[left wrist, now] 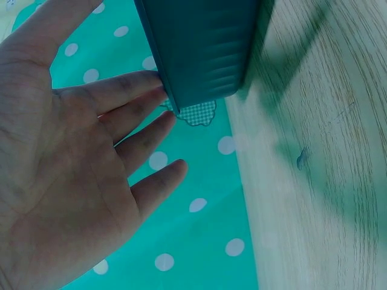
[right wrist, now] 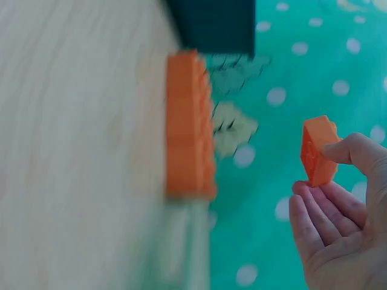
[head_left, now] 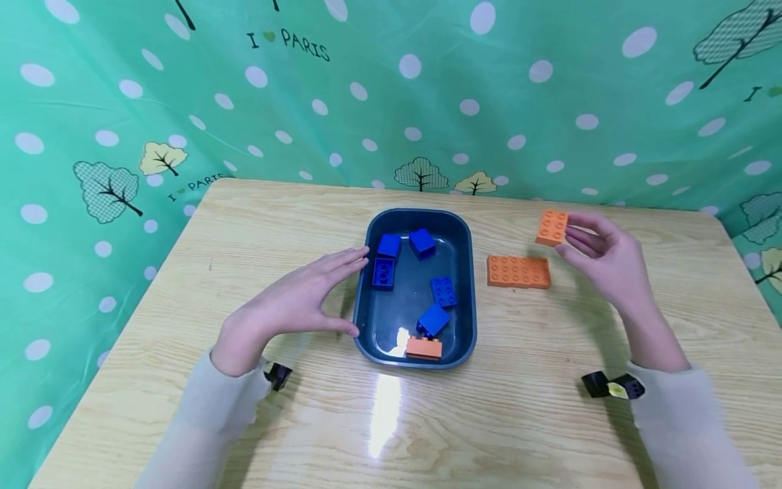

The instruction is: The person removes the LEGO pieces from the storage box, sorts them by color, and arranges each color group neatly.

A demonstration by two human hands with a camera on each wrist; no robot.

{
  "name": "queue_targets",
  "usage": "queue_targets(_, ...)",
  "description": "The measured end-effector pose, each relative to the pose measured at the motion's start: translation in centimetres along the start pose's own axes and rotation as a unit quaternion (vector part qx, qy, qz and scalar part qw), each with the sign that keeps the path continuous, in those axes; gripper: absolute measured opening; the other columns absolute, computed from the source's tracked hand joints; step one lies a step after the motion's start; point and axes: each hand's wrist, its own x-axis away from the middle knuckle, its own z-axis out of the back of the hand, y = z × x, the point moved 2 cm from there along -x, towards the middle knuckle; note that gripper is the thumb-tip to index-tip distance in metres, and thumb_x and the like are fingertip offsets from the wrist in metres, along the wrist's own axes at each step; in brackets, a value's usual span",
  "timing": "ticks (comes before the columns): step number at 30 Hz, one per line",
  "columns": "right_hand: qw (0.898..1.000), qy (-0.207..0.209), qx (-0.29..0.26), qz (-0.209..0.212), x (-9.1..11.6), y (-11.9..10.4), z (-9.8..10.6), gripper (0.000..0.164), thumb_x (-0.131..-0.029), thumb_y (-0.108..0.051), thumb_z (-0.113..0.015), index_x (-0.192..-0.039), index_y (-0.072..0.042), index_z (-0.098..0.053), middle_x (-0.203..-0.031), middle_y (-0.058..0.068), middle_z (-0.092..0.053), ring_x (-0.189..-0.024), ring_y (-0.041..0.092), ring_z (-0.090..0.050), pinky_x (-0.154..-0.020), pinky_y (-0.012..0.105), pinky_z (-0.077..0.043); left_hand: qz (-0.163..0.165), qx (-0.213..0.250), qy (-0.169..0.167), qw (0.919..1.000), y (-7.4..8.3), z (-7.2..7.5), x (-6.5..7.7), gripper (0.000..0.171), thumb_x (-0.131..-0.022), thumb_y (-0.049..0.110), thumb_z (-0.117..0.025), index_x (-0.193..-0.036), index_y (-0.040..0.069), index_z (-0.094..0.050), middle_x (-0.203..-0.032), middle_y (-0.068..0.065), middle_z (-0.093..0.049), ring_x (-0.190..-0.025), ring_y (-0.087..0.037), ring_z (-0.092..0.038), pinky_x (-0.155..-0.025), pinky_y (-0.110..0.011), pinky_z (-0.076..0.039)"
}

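My right hand [head_left: 605, 255] pinches an orange toy building brick [head_left: 552, 227] between thumb and fingers, raised above the table; its hollow underside shows in the right wrist view. Just left of it, an orange studded row [head_left: 518, 273] lies on the tabletop; I cannot tell whether it is one brick or some set together. My left hand [head_left: 299, 295] spreads its thumb and fingers along the left side of a dark blue tray [head_left: 470, 299], fingertips at the rim. In the left wrist view, the fingers [left wrist: 130, 90] look nearly straight against the tray's edge.
Inside the tray lie several blue bricks [head_left: 434, 319] at various angles and one orange brick [head_left: 423, 348] near its front wall. The wooden table [head_left: 293, 421] ends at the back against a green dotted cloth [head_left: 379, 81].
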Motion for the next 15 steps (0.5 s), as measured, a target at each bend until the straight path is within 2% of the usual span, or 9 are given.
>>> queue_targets(4, 0.997, -0.029, 0.054, -0.039, 0.5, 2.0, 1.9, 0.052, -0.093, -0.01, -0.069, -0.141, 0.0, -0.05, -0.113, -0.03, -0.056, -0.1, -0.019, -0.058, -0.084, 0.003, -0.05, 0.0, 0.002, 0.0, 1.0, 0.0, 0.0, 0.0, 0.105, -0.075, 0.049, -0.084, -0.157, 0.009, -0.031, -0.168, -0.002, -0.019, -0.154, -0.03, -0.021, -0.123, -0.053, -0.026)
queue_targets(6, 0.993, -0.051, 0.092, -0.057, 0.7, 2.9, 2.6, 0.055, -0.094, -0.016, -0.069, -0.141, 0.001, -0.048, -0.114, -0.029, -0.054, -0.098, -0.021, -0.057, -0.082, 0.002, -0.05, 0.001, 0.002, -0.001, 1.0, 0.0, 0.0, 0.0, 0.105, -0.075, 0.049, -0.084, -0.157, 0.01, -0.031, -0.168, -0.002, -0.019, -0.155, -0.03, -0.021, -0.123, -0.053, -0.026)
queue_targets(8, 0.987, -0.076, 0.126, -0.072, 0.8, 3.6, 3.2, 0.057, -0.094, -0.021, -0.069, -0.142, 0.001, -0.047, -0.118, -0.019, -0.058, -0.098, -0.02, -0.056, -0.081, 0.001, -0.048, 0.002, 0.001, -0.001, 1.0, 0.0, 0.0, 0.0, 0.105, -0.075, 0.049, -0.084, -0.157, 0.01, -0.031, -0.168, -0.002, -0.018, -0.155, -0.03, -0.02, -0.123, -0.053, -0.026)
queue_targets(10, 0.978, -0.101, 0.16, -0.081, 0.9, 4.2, 3.5, 0.059, -0.095, -0.024, -0.069, -0.143, 0.001, -0.047, -0.129, -0.002, -0.061, -0.107, -0.006, -0.06, -0.082, 0.0, -0.046, 0.002, -0.001, -0.002, 1.0, 0.0, 0.0, 0.0, 0.105, -0.075, 0.049, -0.084, -0.157, 0.01, -0.031, -0.168, -0.002, -0.018, -0.155, -0.03, -0.02, -0.124, -0.053, -0.026)
queue_targets(12, 0.969, -0.125, 0.195, -0.086, 0.8, 4.6, 3.7, 0.061, -0.094, -0.027, -0.07, -0.143, 0.001, -0.047, -0.14, 0.018, -0.056, -0.123, 0.018, -0.059, -0.099, 0.015, -0.049, 0.001, -0.001, -0.002, 1.0, -0.1, 0.0, 0.0, 0.106, -0.075, 0.049, -0.084, -0.157, 0.01, -0.03, -0.168, -0.002, -0.018, -0.155, -0.03, -0.02, -0.124, -0.052, -0.026)
queue_targets(13, 0.965, -0.135, 0.209, -0.087, 0.8, 4.8, 3.8, 0.063, -0.093, -0.028, -0.071, -0.144, 0.001, -0.046, -0.144, 0.025, -0.051, -0.13, 0.031, -0.053, -0.108, 0.027, -0.047, 0.001, 0.0, -0.002, 1.0, -0.1, 0.0, 0.0, 0.106, -0.075, 0.049, -0.084, -0.157, 0.01, -0.03, -0.168, -0.002, -0.018, -0.155, -0.03, -0.02, -0.124, -0.052, -0.026)
queue_targets(15, 0.957, -0.15, 0.233, -0.089, 0.7, 5.1, 3.8, 0.067, -0.091, -0.03, -0.073, -0.144, 0.001, -0.046, -0.15, 0.032, -0.041, -0.139, 0.052, -0.035, -0.117, 0.053, -0.034, -0.002, 0.0, 0.0, 1.0, 0.0, 0.1, -0.1, 0.106, -0.075, 0.049, -0.084, -0.157, 0.009, -0.031, -0.168, -0.002, -0.018, -0.154, -0.031, -0.021, -0.123, -0.053, -0.026)
